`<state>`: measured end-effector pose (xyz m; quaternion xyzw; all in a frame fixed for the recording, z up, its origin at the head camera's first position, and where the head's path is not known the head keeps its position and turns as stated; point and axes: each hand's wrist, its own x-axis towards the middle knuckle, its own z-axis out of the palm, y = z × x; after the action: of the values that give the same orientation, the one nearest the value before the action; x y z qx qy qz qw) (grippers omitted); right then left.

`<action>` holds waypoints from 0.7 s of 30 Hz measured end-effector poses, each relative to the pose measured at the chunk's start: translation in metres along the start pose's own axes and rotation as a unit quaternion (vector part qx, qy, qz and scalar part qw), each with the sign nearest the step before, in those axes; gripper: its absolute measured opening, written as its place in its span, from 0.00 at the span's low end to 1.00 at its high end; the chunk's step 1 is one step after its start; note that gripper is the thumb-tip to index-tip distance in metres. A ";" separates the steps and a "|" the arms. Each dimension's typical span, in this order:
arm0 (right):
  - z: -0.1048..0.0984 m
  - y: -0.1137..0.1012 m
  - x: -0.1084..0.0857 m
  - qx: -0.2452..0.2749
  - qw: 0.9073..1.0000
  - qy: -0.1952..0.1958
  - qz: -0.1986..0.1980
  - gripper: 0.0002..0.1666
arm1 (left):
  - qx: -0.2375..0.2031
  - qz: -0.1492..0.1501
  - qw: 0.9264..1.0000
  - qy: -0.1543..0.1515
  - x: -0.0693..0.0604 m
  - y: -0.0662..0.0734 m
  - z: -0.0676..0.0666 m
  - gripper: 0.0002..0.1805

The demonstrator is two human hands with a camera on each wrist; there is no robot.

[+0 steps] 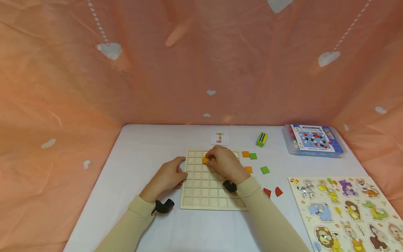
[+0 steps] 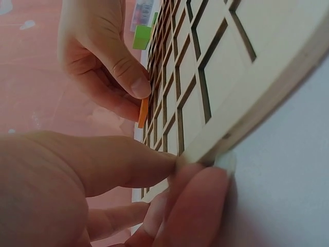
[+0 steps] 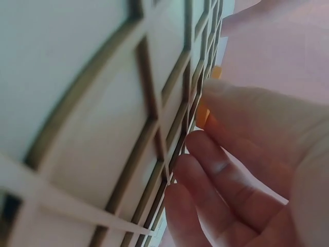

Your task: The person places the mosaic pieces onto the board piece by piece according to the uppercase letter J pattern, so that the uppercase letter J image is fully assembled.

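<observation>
Salmon-pink cloth (image 1: 201, 63) printed with white hearts hangs behind a white table (image 1: 145, 140), on which a wooden grid board (image 1: 200, 192) lies flat. At the board's left edge, the left hand (image 1: 168, 175) pinches the rim between thumb and fingers. Over the board's upper part, in the second row from the top, the right hand (image 1: 226, 163) grips an orange tile (image 1: 205, 160) between thumb and fingertip; whether the tile is seated in a cell I cannot tell.

Just beyond the board lies a small pattern card (image 1: 219, 138), its coloured squares forming a shape like a letter J. Beyond and right of the board stand a green block with coloured stripes (image 1: 261, 139) and, farther right, a clear plastic box (image 1: 291, 149). Its label (image 1: 315, 138) shows molecule models under a dark title line and other print, all too small to read. Right of the board lie loose orange and green tiles (image 1: 265, 170), nearer red quarter-round pieces (image 1: 278, 191), and, farthest right, an animal puzzle (image 1: 338, 210).
</observation>
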<state>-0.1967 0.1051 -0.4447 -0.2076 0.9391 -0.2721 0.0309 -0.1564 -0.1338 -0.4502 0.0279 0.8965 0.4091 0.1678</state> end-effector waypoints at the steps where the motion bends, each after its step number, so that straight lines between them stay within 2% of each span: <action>1: 0.000 0.000 0.000 -0.002 1.000 0.002 0.003 0.11 | 0.000 0.002 1.000 -0.001 0.000 0.000 0.000 0.38; 21: 0.003 -0.004 0.001 -0.007 1.000 -0.010 0.023 0.12 | -0.009 0.005 1.000 -0.002 -0.001 -0.002 -0.001 0.39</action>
<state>-0.1953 0.0999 -0.4450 -0.1887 0.9451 -0.2631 0.0449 -0.1555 -0.1357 -0.4506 0.0314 0.8921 0.4182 0.1682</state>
